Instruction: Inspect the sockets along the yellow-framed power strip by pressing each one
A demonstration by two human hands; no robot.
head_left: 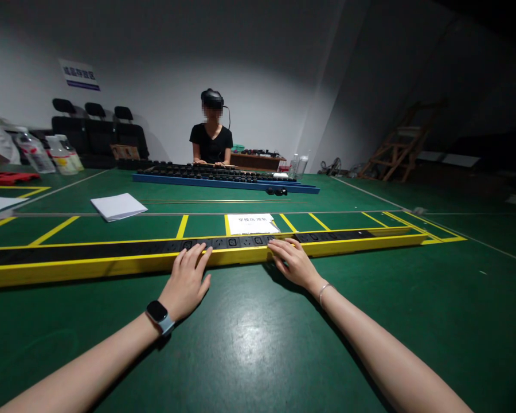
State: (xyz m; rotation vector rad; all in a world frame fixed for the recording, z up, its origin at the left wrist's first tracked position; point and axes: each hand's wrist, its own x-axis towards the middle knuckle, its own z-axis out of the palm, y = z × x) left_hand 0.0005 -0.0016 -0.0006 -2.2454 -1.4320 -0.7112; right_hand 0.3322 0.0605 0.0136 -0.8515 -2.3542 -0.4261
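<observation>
A long yellow channel rail (352,245) lies across the green table in front of me. Black socket modules (233,242) sit in a row inside it, with outlet holes facing up. My left hand (187,281) rests with spread fingers over the rail's near edge, fingertips touching the black modules. It grips nothing. My right hand (294,264) lies farther along the rail, fingers stretched out and slightly bent onto the modules. Its palm and part of its thumb are hard to see. Right of it, more socket modules (313,236) sit in the channel, separated by a gap.
Behind the rail are a white paper label (250,223) and a folded white sheet (118,206). Farther back lie blue rails (198,182) with black parts, near a person (211,143) wearing a headset. Bottles (61,155) stand at left. Yellow tape lines (54,230) mark the table.
</observation>
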